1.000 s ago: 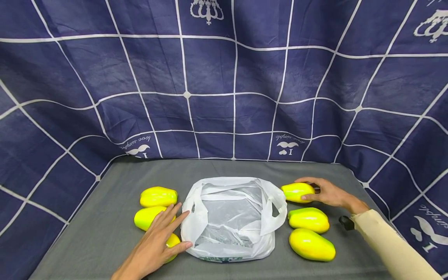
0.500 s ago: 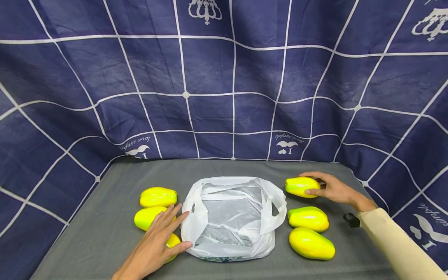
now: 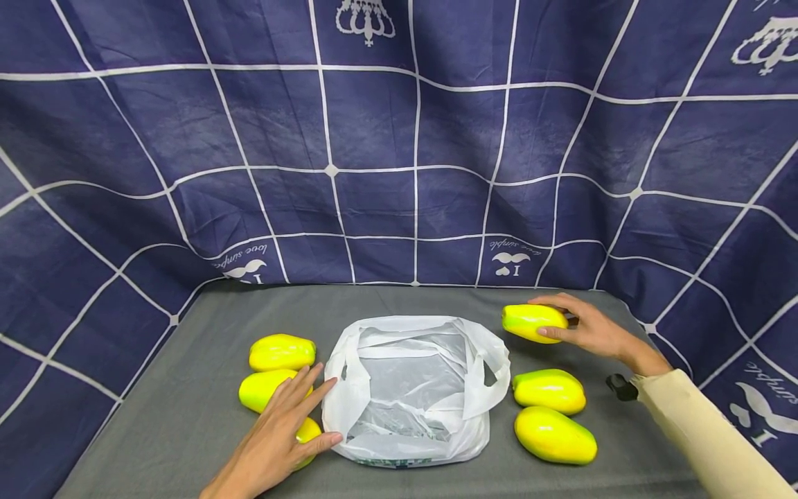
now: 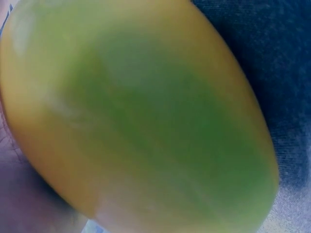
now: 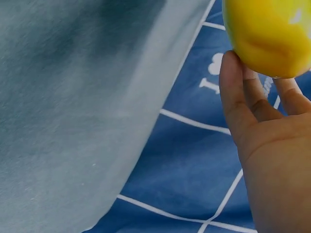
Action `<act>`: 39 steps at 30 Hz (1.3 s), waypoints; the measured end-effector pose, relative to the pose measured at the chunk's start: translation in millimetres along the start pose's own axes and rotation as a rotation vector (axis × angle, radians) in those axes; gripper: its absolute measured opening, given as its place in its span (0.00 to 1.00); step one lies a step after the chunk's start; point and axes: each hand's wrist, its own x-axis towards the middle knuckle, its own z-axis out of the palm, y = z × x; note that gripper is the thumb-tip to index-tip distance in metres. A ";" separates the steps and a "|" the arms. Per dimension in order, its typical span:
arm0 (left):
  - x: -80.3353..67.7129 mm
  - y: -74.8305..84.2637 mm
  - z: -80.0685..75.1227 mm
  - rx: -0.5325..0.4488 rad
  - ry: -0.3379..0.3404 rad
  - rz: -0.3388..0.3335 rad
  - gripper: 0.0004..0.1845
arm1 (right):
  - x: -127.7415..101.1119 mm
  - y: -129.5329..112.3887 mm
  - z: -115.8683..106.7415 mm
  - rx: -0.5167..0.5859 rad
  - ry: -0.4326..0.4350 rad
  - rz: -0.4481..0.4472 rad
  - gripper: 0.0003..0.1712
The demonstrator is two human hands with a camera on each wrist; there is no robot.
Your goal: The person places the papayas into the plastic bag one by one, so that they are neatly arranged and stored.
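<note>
The right hand (image 3: 592,331) grips a yellow fruit (image 3: 533,322), held off the table just right of the open plastic bag (image 3: 414,388). The left hand (image 3: 274,436) lies spread flat on a fruit (image 3: 307,431) against the bag's left edge. Best to carry the held fruit over the bag's mouth and lower it gently.

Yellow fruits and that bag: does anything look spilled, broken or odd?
Nothing stands out. The white plastic bag lies open on the grey table; the fruits look whole. The right hand holds one fruit.
</note>
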 end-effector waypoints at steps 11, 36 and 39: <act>0.1 -0.7 -0.3 -0.009 0.000 0.002 0.42 | 11.2 -32.0 -0.3 -0.036 0.044 -0.018 0.31; -0.5 -0.3 1.0 -0.013 -0.008 -0.016 0.42 | 29.8 -91.7 24.1 0.022 -0.002 -0.161 0.30; -0.6 -0.5 1.2 -0.010 -0.008 -0.020 0.42 | 33.1 -97.4 29.1 0.041 -0.025 -0.173 0.30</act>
